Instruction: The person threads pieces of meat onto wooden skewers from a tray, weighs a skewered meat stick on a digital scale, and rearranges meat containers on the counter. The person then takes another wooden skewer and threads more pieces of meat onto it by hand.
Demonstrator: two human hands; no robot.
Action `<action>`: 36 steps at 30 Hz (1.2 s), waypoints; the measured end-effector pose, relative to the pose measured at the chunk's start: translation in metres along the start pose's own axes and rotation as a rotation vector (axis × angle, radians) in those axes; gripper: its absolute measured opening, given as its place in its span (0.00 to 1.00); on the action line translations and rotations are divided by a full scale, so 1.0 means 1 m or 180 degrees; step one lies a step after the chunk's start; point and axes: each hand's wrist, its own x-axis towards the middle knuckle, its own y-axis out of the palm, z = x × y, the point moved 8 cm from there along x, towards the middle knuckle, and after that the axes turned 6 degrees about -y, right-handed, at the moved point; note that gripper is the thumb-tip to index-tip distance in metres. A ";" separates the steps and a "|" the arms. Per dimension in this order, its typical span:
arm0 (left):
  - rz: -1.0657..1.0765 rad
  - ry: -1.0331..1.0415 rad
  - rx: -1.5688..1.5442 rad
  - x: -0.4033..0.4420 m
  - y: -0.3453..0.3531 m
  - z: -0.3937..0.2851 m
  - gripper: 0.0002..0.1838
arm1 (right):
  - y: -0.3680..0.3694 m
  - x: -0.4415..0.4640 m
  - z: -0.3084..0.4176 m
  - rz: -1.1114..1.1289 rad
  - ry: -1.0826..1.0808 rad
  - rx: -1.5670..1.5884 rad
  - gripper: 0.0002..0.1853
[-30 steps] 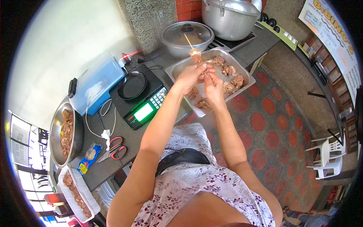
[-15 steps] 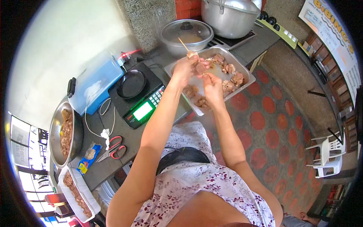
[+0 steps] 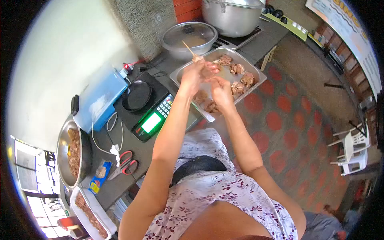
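Observation:
My left hand (image 3: 193, 76) is closed around a wooden skewer (image 3: 187, 47) threaded with raw meat (image 3: 198, 58). The bare end of the stick points up and to the left. Fingers of my right hand (image 3: 221, 91) are pinched together close beside the left, at the lower end of the skewered meat; what they grip is mostly hidden. Both hands are above a metal tray (image 3: 258, 83), in which several bunches of raw meat (image 3: 247, 79) lie along the sides.
Left of the tray sits a digital scale (image 3: 151, 122) bearing a black plate (image 3: 137, 96). Scissors (image 3: 127, 163), a blue packet (image 3: 100, 177), a steel bowl of meat (image 3: 74, 154) and a white tub (image 3: 93, 214) are further left. Behind stand a lidded pot (image 3: 188, 38) and a large pot (image 3: 234, 18).
The whole view has shifted slightly. My right fingers have drawn in close to the left hand, and the meat between the hands is more covered. More of a person shows at bottom right.

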 end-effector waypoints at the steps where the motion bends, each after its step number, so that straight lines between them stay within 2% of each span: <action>1: 0.0015 -0.0091 0.0028 -0.001 0.001 0.002 0.18 | 0.002 0.002 -0.005 0.0039 0.0110 0.0185 0.12; 5: 0.0179 0.0022 0.0100 -0.005 0.010 0.007 0.17 | -0.003 0.000 -0.003 -0.0052 0.0457 0.0490 0.12; 7: 0.0188 0.0323 0.0473 0.001 0.008 0.011 0.17 | -0.009 -0.003 -0.003 -0.0209 0.0349 0.0476 0.12; 9: 0.0190 0.0169 0.0516 0.010 0.006 0.017 0.16 | -0.009 -0.005 -0.009 -0.0268 0.0446 0.0677 0.12; 11: 0.0092 0.0105 0.0519 0.010 0.003 0.020 0.14 | -0.011 -0.003 -0.037 -0.0435 0.0447 0.0452 0.12; 13: 0.0170 0.0125 0.0528 0.013 -0.001 0.024 0.13 | -0.006 -0.002 -0.025 -0.0278 -0.0126 0.0261 0.13; 17: 0.0317 -0.0013 0.0541 0.014 -0.007 0.028 0.20 | -0.002 -0.006 -0.029 -0.0208 0.0038 0.0178 0.13; 19: 0.0449 -0.0056 0.0344 0.015 -0.011 0.028 0.24 | -0.001 -0.017 -0.025 -0.0239 0.0645 0.0399 0.13; 20: 0.0665 -0.0270 -0.0069 0.018 -0.011 0.030 0.26 | -0.001 -0.018 -0.027 -0.0215 0.0664 0.0351 0.13; 21: 0.0885 -0.0485 -0.0463 0.018 -0.010 0.033 0.29 | -0.003 -0.017 -0.027 -0.0171 0.0571 0.0084 0.09; 22: 0.0892 -0.0482 -0.0484 0.017 -0.013 0.033 0.29 | -0.004 -0.016 -0.026 -0.0138 0.0462 -0.0176 0.10; 25: 0.0402 -0.0430 -0.0400 0.023 -0.026 0.033 0.27 | -0.004 -0.019 -0.015 -0.0103 0.0099 -0.0395 0.09; 28: 0.0493 -0.0046 0.0033 0.023 -0.021 0.026 0.21 | -0.005 -0.019 -0.017 -0.0060 0.0301 -0.0719 0.07; 32: 0.0483 -0.0019 -0.0415 0.024 -0.020 0.025 0.15 | -0.009 -0.014 -0.025 -0.0035 0.0375 -0.0699 0.07; 34: 0.0809 0.0005 -0.0654 0.027 -0.021 0.030 0.15 | -0.006 -0.011 -0.031 0.0153 0.0074 0.0175 0.10; 35: 0.0769 -0.0139 -0.0773 0.023 -0.020 0.031 0.17 | -0.001 0.002 -0.066 -0.0015 -0.0618 0.0689 0.10; 36: 0.0913 0.0019 -0.0640 0.028 -0.020 0.032 0.20 | -0.006 -0.015 -0.018 0.0145 -0.0334 -0.0069 0.11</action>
